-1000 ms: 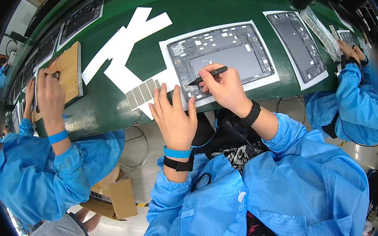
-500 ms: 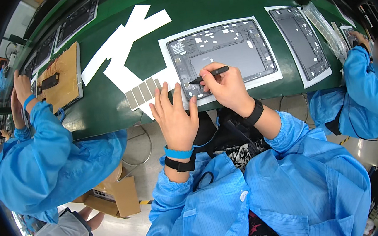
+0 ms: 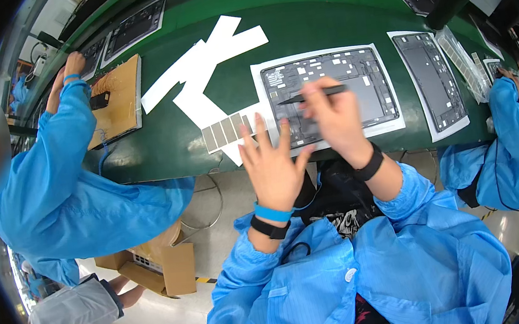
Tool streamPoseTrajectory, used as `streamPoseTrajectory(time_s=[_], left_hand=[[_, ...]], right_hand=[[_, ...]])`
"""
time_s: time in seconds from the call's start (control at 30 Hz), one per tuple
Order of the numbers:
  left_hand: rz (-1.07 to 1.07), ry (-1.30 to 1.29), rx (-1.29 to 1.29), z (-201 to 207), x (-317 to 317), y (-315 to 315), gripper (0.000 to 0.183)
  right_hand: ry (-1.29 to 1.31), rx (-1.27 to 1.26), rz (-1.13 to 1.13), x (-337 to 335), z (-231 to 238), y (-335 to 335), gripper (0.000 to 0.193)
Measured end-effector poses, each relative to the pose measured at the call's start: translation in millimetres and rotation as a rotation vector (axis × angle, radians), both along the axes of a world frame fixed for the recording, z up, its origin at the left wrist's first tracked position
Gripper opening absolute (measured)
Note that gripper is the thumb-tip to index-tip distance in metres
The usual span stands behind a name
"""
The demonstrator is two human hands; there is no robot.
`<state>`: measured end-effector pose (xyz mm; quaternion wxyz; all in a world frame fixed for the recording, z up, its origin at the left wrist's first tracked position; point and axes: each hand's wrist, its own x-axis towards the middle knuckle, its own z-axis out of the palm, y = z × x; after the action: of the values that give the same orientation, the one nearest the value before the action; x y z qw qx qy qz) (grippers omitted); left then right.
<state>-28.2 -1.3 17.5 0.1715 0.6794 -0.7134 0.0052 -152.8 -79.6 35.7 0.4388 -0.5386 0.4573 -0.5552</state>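
At the near side, blue sleeves (image 3: 404, 201) are worn, with a blue wristband (image 3: 272, 212) and a black one on the left wrist, and a black one on the right. The left hand (image 3: 273, 176) is held open and palm-down, its fingers spread and pointed to the far side, with nothing seen grasped. Its fingertips are set between a strip of grey-brown rectangular pads (image 3: 225, 132) and the near left corner of a tablet housing (image 3: 370, 96); whether either is pressed cannot be told.

By the right hand (image 3: 338, 123), slightly blurred, a slim black tool (image 3: 337, 89) is pinched between thumb and fingers. The tool is dark throughout and tapered to a fine tip. It is crossed by the fingers around its middle, the tip being left exposed to the left of the grip and the blunt end to the right. Its long axis is laid left to right, the tip pointed left and slightly near, over the housing's left part; contact cannot be told.

The housing, dark grey and dotted with white patches, is laid lengthwise left to right on a white sheet (image 3: 393, 125). Farther left, white paper strips (image 3: 201, 74) are spread on the green table (image 3: 167, 146).
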Motion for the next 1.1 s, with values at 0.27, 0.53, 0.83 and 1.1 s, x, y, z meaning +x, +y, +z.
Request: streamPoseTrajectory(time_s=[0.27,0.53,0.83,1.1], left_hand=[[0.134,0.038,0.005,-17.8,26.9,2.4,0.062],[0.129,0.028,0.014,-19.9,27.5,3.1,0.064],[0.126,0.051,-0.122,-1.1,-2.9,-1.0,0.057],[-0.439,0.431,-0.033,10.1,-122.6,-35.4,0.041]], right_hand=[[0.339,0.022,0.228,47.7,-10.2,-24.8,0.022],[0.261,0.05,0.148,56.2,-21.2,-19.2,0.023],[0.015,0.08,-0.033,-130.1,21.8,-36.6,0.022],[0.134,0.163,-0.048,-224.1,-0.8,-10.6,0.021]])
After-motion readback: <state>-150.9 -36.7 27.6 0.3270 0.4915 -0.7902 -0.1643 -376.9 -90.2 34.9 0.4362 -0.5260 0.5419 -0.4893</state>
